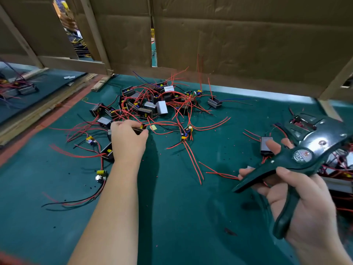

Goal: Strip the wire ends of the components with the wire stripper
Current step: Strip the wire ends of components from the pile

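Head view. At centre left, pinching a small black component [139, 129] between thumb and fingers of the left hand [128, 139], at the near edge of the heap [158, 104] of red-wired parts in the upper middle of the green worktop [181, 217]. At lower right, gripping the wire stripper [298, 157] with the right hand [298, 194], fingers curled round its spread handles. Apparently the fetching step: no wire in the tool yet. Next, probably: lifting the component clear of the tangle, then feeding one wire end into the tool before squeezing.

Across the top, creased cardboard [238, 44] on a wood frame [72, 64], split by narrow gaps [153, 44]. Below, green mat [181, 217] across the lower half; orange strip [48, 120] and second mat [47, 81] at left.
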`<state>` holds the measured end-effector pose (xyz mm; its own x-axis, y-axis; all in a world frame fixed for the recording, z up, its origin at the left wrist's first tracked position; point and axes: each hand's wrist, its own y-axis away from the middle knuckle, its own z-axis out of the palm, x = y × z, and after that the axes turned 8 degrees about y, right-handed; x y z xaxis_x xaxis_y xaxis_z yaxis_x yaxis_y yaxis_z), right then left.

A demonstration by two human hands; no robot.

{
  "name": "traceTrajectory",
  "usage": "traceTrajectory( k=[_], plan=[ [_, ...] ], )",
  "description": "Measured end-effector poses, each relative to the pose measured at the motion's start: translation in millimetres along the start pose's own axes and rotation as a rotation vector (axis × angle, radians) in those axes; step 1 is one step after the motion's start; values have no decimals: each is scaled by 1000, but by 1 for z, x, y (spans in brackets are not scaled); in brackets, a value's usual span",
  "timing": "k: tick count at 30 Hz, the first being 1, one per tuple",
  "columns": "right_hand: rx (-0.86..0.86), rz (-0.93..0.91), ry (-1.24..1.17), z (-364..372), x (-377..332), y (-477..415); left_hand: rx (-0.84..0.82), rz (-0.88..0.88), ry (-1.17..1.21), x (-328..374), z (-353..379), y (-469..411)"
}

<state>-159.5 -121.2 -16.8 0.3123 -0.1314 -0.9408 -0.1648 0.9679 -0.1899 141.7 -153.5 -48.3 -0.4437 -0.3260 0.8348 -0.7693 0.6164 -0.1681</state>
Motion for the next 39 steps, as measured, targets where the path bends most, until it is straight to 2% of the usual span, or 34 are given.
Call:
traceTrajectory(
  k=[8, 11, 17, 20, 24, 26, 28, 31, 33, 39],
  plan=[
    [3, 21, -28, -2, 4, -1, 97, 206, 360, 18, -3, 12],
    [20, 40, -66, -4, 7, -2, 44, 197, 626, 27, -3, 18],
    [37, 86, -103, -5, 7, -3, -141, 163, 921, 37, 0, 28],
    [24, 103, -129, -5, 7, -3, -204, 85, 1066, 44, -2, 31],
    [-5, 121, -126, -5, 7, -4, -330, -161, 1407, 50, -12, 30],
    [-9, 99, -92, -3, 7, -4, -395, -290, 1396, 54, -13, 34],
    [-10, 105, -75, -2, 7, -4, -467, -322, 1232, 58, -9, 41],
    [-43, 160, -61, 0, 5, -5, -583, -193, 958, 62, -4, 53],
    [-78, 211, -72, -1, 3, -6, -637, -114, 868, 63, -4, 58],
    [-256, 445, -252, 5, -5, -5, -689, -13, 882, 68, -3, 68]
  ],
)
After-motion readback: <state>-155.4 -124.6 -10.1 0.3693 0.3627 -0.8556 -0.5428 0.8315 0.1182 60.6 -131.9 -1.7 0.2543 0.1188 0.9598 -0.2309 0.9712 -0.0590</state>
